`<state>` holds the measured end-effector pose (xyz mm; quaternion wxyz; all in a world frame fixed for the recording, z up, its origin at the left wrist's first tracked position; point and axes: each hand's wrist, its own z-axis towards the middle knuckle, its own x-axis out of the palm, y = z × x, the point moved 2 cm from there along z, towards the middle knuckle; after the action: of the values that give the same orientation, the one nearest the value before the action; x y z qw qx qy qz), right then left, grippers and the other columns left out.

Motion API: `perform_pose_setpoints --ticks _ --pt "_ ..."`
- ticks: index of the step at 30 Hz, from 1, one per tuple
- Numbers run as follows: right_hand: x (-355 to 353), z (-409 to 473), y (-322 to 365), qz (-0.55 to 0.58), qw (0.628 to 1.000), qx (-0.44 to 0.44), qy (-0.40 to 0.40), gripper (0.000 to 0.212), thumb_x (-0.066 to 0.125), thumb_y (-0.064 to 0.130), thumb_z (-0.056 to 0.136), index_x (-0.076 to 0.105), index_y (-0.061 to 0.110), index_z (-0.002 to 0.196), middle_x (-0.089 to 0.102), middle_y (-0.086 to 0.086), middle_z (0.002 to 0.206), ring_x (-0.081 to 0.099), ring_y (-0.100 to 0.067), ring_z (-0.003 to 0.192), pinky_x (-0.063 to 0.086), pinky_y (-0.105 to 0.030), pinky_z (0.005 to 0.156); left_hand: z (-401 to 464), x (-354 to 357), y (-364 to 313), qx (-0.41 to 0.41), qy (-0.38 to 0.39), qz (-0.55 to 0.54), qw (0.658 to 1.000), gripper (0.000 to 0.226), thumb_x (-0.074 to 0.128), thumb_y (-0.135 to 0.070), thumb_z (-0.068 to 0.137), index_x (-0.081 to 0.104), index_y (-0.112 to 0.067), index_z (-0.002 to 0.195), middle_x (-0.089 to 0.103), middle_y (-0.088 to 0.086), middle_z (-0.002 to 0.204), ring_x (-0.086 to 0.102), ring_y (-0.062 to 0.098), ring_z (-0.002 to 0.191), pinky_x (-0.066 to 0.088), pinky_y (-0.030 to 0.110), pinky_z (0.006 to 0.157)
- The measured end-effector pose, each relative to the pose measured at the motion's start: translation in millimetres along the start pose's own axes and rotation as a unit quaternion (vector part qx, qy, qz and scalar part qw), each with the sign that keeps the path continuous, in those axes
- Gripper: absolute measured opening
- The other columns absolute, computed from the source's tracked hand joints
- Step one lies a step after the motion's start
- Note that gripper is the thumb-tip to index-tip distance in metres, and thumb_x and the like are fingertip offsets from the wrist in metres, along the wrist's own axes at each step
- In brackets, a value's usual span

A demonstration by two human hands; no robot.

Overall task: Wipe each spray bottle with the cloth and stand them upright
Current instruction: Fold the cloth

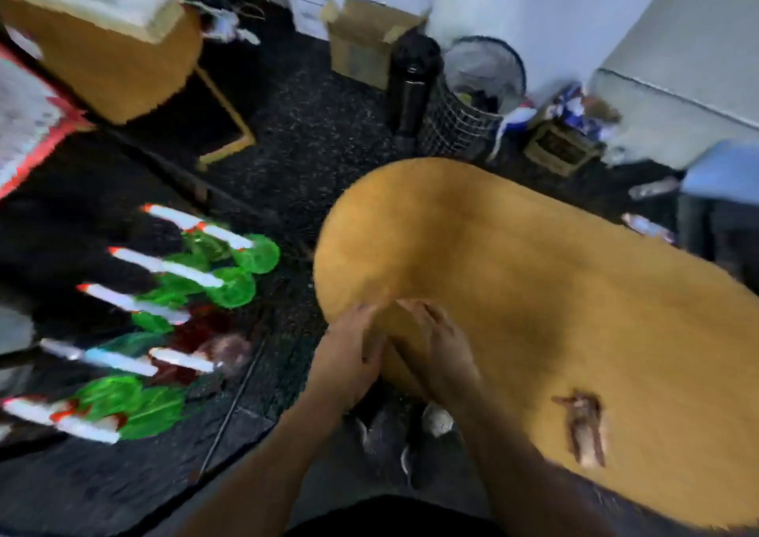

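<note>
No writing can be read; the picture is heavily blurred. The green spray bottles point(172, 314), with white and red heads, are seen lying on a dark surface to the left of the rounded wooden table point(554, 290). Beyond the table's far end a wire waste basket point(468, 117) holding mixed rubbish is seen. The left hand point(349, 364) and right hand point(435, 347) are held together at the table's near left edge; whether anything is grasped cannot be told.
</note>
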<state>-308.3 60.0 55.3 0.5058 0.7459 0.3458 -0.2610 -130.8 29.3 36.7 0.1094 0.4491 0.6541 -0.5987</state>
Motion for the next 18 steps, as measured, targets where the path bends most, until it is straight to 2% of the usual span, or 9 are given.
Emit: perform_pose_setpoints --ticks 2,4,6,9,11,15,18 --pt "-13 -22 -40 0.003 0.998 0.055 -0.026 0.062 0.059 0.053 0.099 0.051 0.024 0.153 0.051 -0.004 0.152 0.051 -0.027 0.136 0.041 -0.036 0.110 13 32 -34 0.015 0.041 0.015 0.999 0.070 0.037 -0.059 0.097 0.052 -0.021 0.154 0.054 -0.004 0.152 0.045 0.020 0.145 0.036 0.039 0.123" --pt "-21 -41 -71 0.014 0.995 0.089 -0.052 0.057 0.066 0.040 0.100 0.052 0.023 0.152 0.052 -0.006 0.151 0.051 -0.027 0.137 0.042 -0.038 0.111 18 60 -56 0.023 0.065 0.016 0.998 0.076 0.038 -0.062 0.095 0.050 -0.017 0.156 0.052 -0.003 0.154 0.042 0.020 0.146 0.033 0.037 0.123" --pt "-27 -64 -108 0.035 0.988 0.134 -0.067 0.057 0.068 0.039 0.098 0.053 0.023 0.151 0.052 -0.004 0.149 0.052 -0.025 0.135 0.044 -0.037 0.109 20 97 -79 0.043 0.101 0.033 0.993 0.073 0.041 -0.059 0.096 0.050 -0.018 0.156 0.053 0.001 0.156 0.046 0.023 0.146 0.038 0.038 0.122" --pt "-30 -98 -159 0.083 0.969 0.210 -0.098 0.053 0.068 0.039 0.097 0.054 0.027 0.148 0.053 0.000 0.145 0.054 -0.024 0.131 0.049 -0.039 0.105 22 146 -110 0.062 0.152 0.058 0.985 0.060 0.054 -0.046 0.103 0.048 -0.021 0.157 0.052 -0.001 0.157 0.047 0.018 0.146 0.038 0.026 0.113" --pt "-31 -120 -190 0.103 0.951 0.266 -0.120 0.051 0.068 0.038 0.098 0.054 0.028 0.146 0.053 0.000 0.144 0.055 -0.024 0.129 0.050 -0.040 0.102 22 179 -130 0.084 0.186 0.076 0.976 0.056 0.062 -0.036 0.106 0.047 -0.022 0.158 0.051 -0.003 0.157 0.046 0.015 0.146 0.037 0.023 0.110" --pt "-24 -163 -242 0.122 0.920 0.347 -0.135 0.053 0.070 0.034 0.097 0.054 0.024 0.147 0.054 -0.002 0.145 0.055 -0.028 0.130 0.050 -0.043 0.102 17 239 -157 0.110 0.260 0.100 0.954 0.059 0.062 -0.037 0.105 0.043 -0.024 0.159 0.048 -0.004 0.159 0.045 0.016 0.147 0.042 0.030 0.115" --pt "-14 -183 -269 0.138 0.899 0.395 -0.129 0.054 0.069 0.035 0.097 0.053 0.025 0.148 0.052 -0.001 0.147 0.052 -0.028 0.132 0.051 -0.045 0.105 15 268 -175 0.113 0.302 0.116 0.939 0.060 0.063 -0.035 0.105 0.041 -0.026 0.160 0.045 -0.007 0.161 0.043 0.013 0.148 0.041 0.029 0.117"
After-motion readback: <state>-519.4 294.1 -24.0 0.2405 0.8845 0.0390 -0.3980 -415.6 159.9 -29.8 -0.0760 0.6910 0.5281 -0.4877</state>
